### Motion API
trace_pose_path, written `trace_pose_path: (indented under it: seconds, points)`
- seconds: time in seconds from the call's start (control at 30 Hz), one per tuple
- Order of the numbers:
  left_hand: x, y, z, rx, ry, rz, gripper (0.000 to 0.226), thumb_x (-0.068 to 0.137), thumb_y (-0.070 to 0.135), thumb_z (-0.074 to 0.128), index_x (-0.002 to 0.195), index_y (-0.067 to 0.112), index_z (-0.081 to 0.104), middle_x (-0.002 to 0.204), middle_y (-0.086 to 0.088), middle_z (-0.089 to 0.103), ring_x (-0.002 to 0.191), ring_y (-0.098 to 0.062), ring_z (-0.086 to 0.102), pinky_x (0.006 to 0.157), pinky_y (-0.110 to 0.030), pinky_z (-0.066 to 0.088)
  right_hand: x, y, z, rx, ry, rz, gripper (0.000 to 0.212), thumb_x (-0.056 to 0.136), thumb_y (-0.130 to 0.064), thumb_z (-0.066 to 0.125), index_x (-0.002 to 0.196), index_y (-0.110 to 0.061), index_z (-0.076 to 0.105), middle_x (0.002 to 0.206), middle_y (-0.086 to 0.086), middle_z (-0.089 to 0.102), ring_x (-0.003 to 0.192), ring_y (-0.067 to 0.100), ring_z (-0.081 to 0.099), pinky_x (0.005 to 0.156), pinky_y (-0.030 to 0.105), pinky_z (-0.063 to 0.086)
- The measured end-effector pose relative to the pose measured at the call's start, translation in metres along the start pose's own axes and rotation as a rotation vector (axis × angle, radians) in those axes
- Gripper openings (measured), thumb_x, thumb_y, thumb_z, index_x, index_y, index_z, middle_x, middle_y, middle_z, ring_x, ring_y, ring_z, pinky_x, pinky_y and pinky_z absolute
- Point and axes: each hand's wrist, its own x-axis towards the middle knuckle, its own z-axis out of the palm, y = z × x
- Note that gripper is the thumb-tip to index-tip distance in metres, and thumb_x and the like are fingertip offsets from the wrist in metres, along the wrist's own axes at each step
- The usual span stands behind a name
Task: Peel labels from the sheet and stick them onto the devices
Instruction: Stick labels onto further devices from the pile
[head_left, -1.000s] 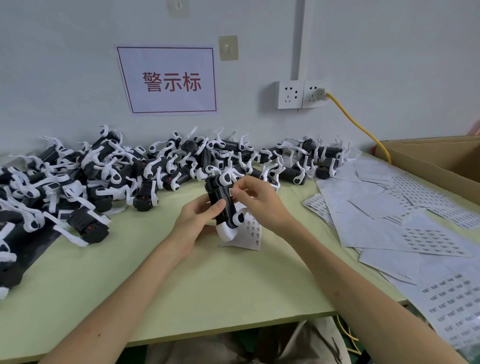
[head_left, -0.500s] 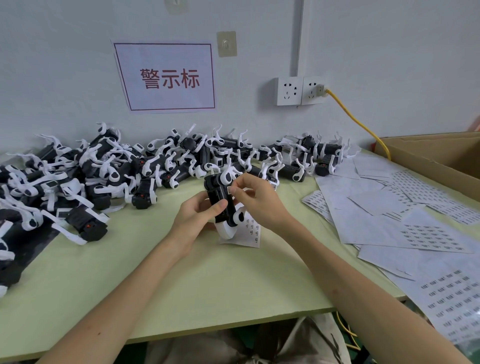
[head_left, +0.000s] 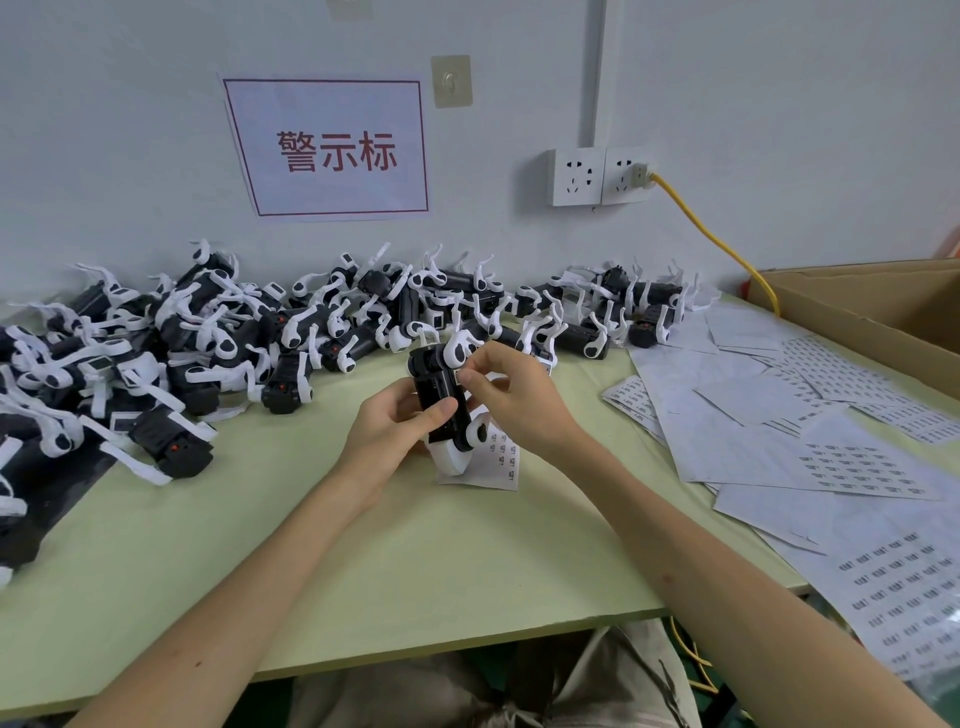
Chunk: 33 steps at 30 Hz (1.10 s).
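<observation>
My left hand (head_left: 393, 431) grips a black and white device (head_left: 440, 400) and holds it upright above the middle of the table. My right hand (head_left: 511, 397) pinches a small label (head_left: 458, 375) against the upper right side of that device. Under both hands a small label sheet (head_left: 498, 460) lies on the green table (head_left: 395, 566), partly hidden by the device's white base.
A long heap of black and white devices (head_left: 218, 343) runs along the wall and down the left side. Many label sheets (head_left: 810, 441) cover the right part of the table. An open cardboard box (head_left: 883, 306) stands at the far right, and a yellow cable (head_left: 717, 244) runs from the wall socket.
Both hands stay on the same device. My right fingers have shifted slightly along its upper right side, and the view has risen a little.
</observation>
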Motion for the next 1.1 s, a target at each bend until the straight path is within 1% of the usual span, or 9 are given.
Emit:
trace_pose_path:
  seconds: [0.13,0.3,0.5,0.57,0.7,0.77,0.83,0.93,1.1]
  points:
    - [-0.001,0.0,0.0,0.007,0.001,0.014,0.049,0.068,0.051,0.08,0.11,0.028,0.073,0.111,0.003,0.077,0.106,-0.014,0.071,0.083,-0.024,0.053,0.0,0.002,0.0,-0.016,0.008,-0.003,0.017,0.101,-0.016,0.062,0.084,-0.019,0.059,0.087,-0.005,0.067,0.073,0.019,0.073,0.061,0.029,0.057]
    - [0.0,-0.001,0.0,0.022,0.005,0.021,0.041,0.067,0.051,0.08,0.104,0.033,0.075,0.109,0.002,0.077,0.107,-0.018,0.07,0.091,-0.033,0.055,0.0,0.004,0.001,-0.028,0.012,0.005,0.018,0.1,-0.016,0.063,0.083,-0.019,0.059,0.089,-0.003,0.068,0.072,0.019,0.073,0.064,0.034,0.059]
    - [-0.001,0.001,0.0,0.025,-0.009,0.017,0.033,0.078,0.036,0.078,0.11,0.027,0.073,0.11,0.002,0.077,0.108,-0.018,0.07,0.085,-0.026,0.056,0.002,0.005,0.0,-0.004,0.006,0.031,0.017,0.098,-0.018,0.067,0.082,-0.013,0.062,0.087,0.001,0.069,0.068,0.013,0.07,0.064,0.027,0.058]
    - [-0.002,0.003,0.0,0.013,-0.024,0.005,0.032,0.078,0.039,0.078,0.109,0.027,0.075,0.111,0.0,0.077,0.106,-0.017,0.071,0.082,-0.024,0.055,0.003,0.005,-0.002,0.01,0.006,0.075,0.028,0.096,-0.026,0.072,0.08,-0.004,0.062,0.084,0.008,0.071,0.067,0.011,0.07,0.067,0.03,0.056]
    - [-0.003,0.008,-0.001,-0.04,-0.068,-0.075,0.035,0.082,0.043,0.073,0.112,0.026,0.076,0.115,-0.005,0.076,0.107,-0.022,0.071,0.091,-0.041,0.052,0.001,0.002,-0.006,-0.008,-0.086,0.175,0.048,0.097,-0.044,0.066,0.074,-0.002,0.06,0.064,-0.002,0.063,0.061,0.009,0.057,0.065,0.028,0.046]
    - [-0.004,0.009,-0.001,-0.099,-0.082,-0.112,0.039,0.081,0.043,0.072,0.114,0.021,0.076,0.117,-0.012,0.075,0.107,-0.027,0.07,0.096,-0.047,0.05,0.001,0.001,-0.002,0.029,-0.178,0.189,0.055,0.103,-0.045,0.055,0.084,0.007,0.058,0.072,0.004,0.051,0.069,0.015,0.047,0.07,0.032,0.039]
    - [-0.004,0.011,-0.002,-0.161,-0.077,-0.135,0.043,0.079,0.043,0.073,0.112,0.015,0.077,0.116,-0.018,0.073,0.106,-0.031,0.068,0.102,-0.049,0.047,0.0,-0.001,0.0,0.079,-0.221,0.18,0.055,0.106,-0.043,0.05,0.089,0.009,0.058,0.081,0.008,0.051,0.075,0.019,0.047,0.075,0.037,0.04]
    - [-0.005,0.012,-0.002,-0.193,-0.106,-0.146,0.035,0.086,0.034,0.068,0.11,0.01,0.077,0.112,-0.017,0.073,0.103,-0.03,0.068,0.099,-0.045,0.048,-0.003,-0.004,-0.001,0.11,-0.247,0.155,0.047,0.106,-0.042,0.052,0.081,-0.002,0.061,0.079,0.005,0.058,0.075,0.019,0.054,0.075,0.036,0.045]
    - [-0.01,0.017,-0.001,-0.213,-0.183,-0.155,0.026,0.087,0.03,0.061,0.102,0.016,0.078,0.099,-0.012,0.072,0.09,-0.021,0.068,0.076,-0.025,0.055,-0.003,-0.004,-0.004,0.182,-0.305,0.21,0.048,0.105,-0.037,0.056,0.088,0.007,0.06,0.07,0.0,0.058,0.064,0.014,0.055,0.063,0.024,0.047]
